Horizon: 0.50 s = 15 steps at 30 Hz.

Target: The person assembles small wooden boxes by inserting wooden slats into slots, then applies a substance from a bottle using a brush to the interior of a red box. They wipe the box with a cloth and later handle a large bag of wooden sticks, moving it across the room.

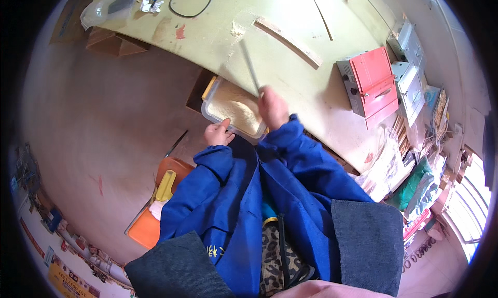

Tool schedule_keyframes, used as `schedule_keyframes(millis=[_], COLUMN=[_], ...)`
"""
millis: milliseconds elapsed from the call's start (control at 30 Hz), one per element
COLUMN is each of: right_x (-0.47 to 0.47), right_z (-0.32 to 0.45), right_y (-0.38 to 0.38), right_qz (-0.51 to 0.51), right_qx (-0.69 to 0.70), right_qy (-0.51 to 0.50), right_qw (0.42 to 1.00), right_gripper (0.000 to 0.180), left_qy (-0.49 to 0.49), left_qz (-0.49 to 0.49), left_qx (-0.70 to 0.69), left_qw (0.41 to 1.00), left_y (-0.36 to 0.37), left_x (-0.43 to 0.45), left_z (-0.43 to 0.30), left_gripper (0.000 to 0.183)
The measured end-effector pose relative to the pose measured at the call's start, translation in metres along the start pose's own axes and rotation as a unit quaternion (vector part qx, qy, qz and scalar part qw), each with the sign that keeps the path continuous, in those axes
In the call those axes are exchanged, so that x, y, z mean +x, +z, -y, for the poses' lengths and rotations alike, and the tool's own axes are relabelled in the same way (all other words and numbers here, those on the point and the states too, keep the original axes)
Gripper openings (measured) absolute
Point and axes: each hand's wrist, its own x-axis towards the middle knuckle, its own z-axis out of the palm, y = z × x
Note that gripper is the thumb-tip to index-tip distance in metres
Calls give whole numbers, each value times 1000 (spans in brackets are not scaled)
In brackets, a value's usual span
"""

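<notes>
My right hand (273, 108) is closed around one end of a thin straight rod or blade (249, 64), blurred, which reaches over the worktable (210, 51) towards a small heap of pale dust (237, 29). Just below the table's edge, a clear plastic tub (208, 107) with yellow latches holds pale powder (237, 107), like fine sawdust. My left hand (218, 134) is at the tub's near rim, thumb and fingers bent; whether it grips the rim is unclear. A wooden strip (288, 42) lies on the table beyond my right hand.
A red-topped small table saw (373, 86) stands on the table at right, beside grey machines (408, 88). A thin dark stick (325, 20) and a black cable loop (190, 16) lie farther back. Plastic bags (383, 162) crowd the right corner. An orange chair (146, 228) stands at lower left.
</notes>
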Motion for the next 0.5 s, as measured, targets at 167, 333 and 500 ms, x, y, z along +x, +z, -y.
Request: schedule_keyframes(millis=[167, 333, 500], right_x=[100, 120, 146], right_z=[-8, -9, -14], right_y=[-24, -20, -13], right_qz=[-45, -10, 16], right_qx=[-53, -109, -147], right_qy=[-8, -18, -66], right_qw=[998, 994, 987], right_gripper=[16, 8, 1], left_qy=[22, 30, 18], left_qz=[-29, -22, -28], left_qx=[-12, -26, -33], left_qw=[999, 999, 999], left_y=[-16, -23, -23], left_x=[12, 20, 25], left_z=[-27, -41, -48], left_gripper=[19, 21, 24])
